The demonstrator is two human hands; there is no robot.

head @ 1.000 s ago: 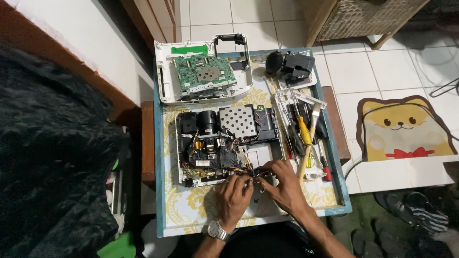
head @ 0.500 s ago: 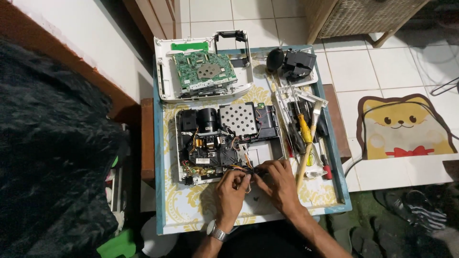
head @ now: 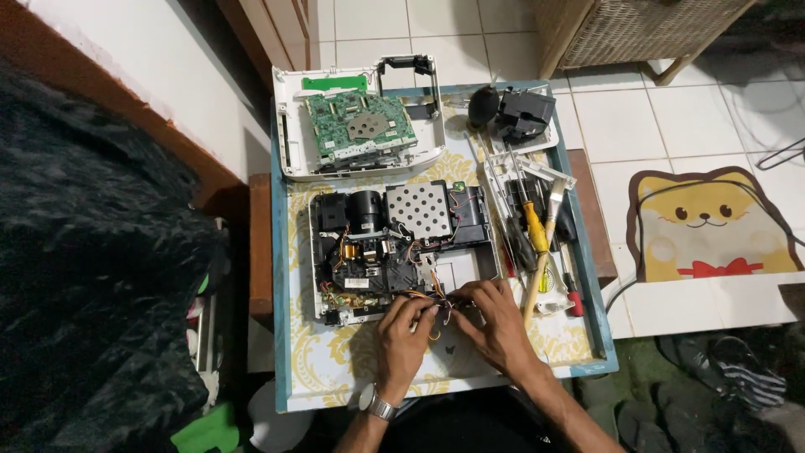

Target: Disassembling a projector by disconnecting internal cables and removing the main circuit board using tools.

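Your left hand (head: 402, 335) and right hand (head: 495, 323) have barely shifted: fingers pinched narrow on the wire bundle (head: 436, 304) at the opened device (head: 394, 243), so you remain working there.

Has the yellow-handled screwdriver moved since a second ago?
No. The yellow-handled screwdriver lies as before among the tools beside the opened device, on the tray.

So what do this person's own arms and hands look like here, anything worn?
Both hands are bare, no gloves and no rings that can be made out. The left hand has a silver metal wristwatch on its wrist. The right hand wears nothing visible. Both forearms are uncovered, with no sleeves in view.
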